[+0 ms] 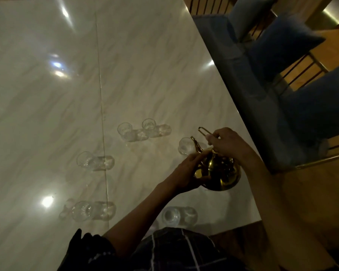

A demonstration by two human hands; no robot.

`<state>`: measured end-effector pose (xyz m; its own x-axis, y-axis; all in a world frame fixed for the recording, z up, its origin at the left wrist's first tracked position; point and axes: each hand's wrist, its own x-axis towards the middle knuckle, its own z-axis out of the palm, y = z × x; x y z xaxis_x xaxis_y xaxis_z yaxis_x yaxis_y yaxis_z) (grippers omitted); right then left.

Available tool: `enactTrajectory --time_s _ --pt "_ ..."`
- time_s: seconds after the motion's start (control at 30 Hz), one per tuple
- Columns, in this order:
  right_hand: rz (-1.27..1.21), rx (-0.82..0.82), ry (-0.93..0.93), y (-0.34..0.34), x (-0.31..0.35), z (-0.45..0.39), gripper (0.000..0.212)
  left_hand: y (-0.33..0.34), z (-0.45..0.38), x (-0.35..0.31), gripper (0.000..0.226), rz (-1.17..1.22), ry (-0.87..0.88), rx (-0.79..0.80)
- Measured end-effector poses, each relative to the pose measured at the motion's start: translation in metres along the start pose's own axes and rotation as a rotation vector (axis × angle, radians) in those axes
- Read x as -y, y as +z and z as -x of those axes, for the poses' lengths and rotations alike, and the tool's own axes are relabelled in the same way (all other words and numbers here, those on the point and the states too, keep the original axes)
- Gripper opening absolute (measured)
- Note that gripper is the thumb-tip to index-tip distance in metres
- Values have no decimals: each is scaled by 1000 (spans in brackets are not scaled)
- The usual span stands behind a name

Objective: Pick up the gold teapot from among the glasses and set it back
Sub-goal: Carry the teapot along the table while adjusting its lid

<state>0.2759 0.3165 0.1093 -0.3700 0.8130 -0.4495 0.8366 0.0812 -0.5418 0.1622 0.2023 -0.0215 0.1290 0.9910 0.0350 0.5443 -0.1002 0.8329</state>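
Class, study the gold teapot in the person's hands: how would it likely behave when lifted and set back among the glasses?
The gold teapot looks polished, so probably slippery; both hands steady it. Its round belly and thin wire handle suggest that it may swing or tip. The nearest glass stands close by the spout, so a knock seems possible.

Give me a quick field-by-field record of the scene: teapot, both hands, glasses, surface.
teapot: gold teapot, spout pointing away from the person; whether it rests on the table cannot be told
right hand: right hand grips the wire handle above the lid
left hand: left hand cupped against the pot's left side
glasses: six clear glasses around the pot, nearest glass just behind the spout
surface: glossy marble table
beyond table: blue cushioned chairs
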Motion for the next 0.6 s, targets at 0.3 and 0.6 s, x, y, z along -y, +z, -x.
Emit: enactTrajectory --time_s 0.3,0.6 --pt "-22 -11 -68 24 31 -16 37 -28 11 19 83 41 9 -138" --pt "-54 67 -123 44 68 -49 36 -62 12 45 82 39 -48 -236"
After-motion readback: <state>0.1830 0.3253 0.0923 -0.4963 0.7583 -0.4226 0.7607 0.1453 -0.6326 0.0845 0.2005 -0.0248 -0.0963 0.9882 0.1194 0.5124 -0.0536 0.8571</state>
